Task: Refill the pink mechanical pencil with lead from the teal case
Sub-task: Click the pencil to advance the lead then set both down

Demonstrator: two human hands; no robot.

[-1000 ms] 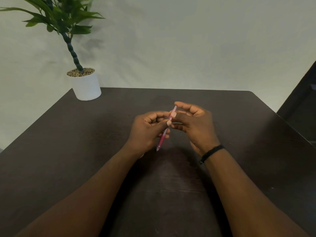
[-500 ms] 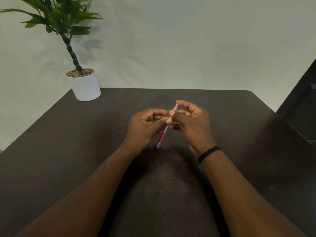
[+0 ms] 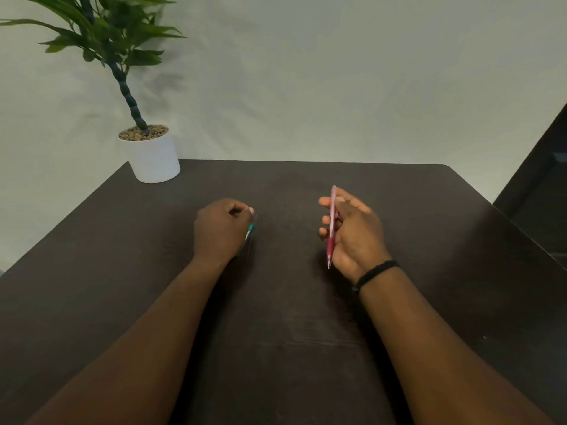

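My right hand (image 3: pixel 352 234) holds the pink mechanical pencil (image 3: pixel 332 228) nearly upright above the dark table (image 3: pixel 276 332), its tip pointing down toward my wrist and its top end above my fingers. My left hand (image 3: pixel 219 230) is curled closed to the left, resting on the table. A thin sliver of the teal case (image 3: pixel 250 233) shows at the right edge of that hand, gripped in its fingers; most of the case is hidden by the hand. The two hands are well apart.
A green plant in a white pot (image 3: pixel 152 157) stands at the table's far left corner. A pale wall rises behind the table. A dark piece of furniture (image 3: pixel 540 191) sits beyond the table's right edge.
My hands, joined around the pencil in the middle before, have parted. The right hand carried the pencil to the right; the left hand moved left and now shows the teal case.
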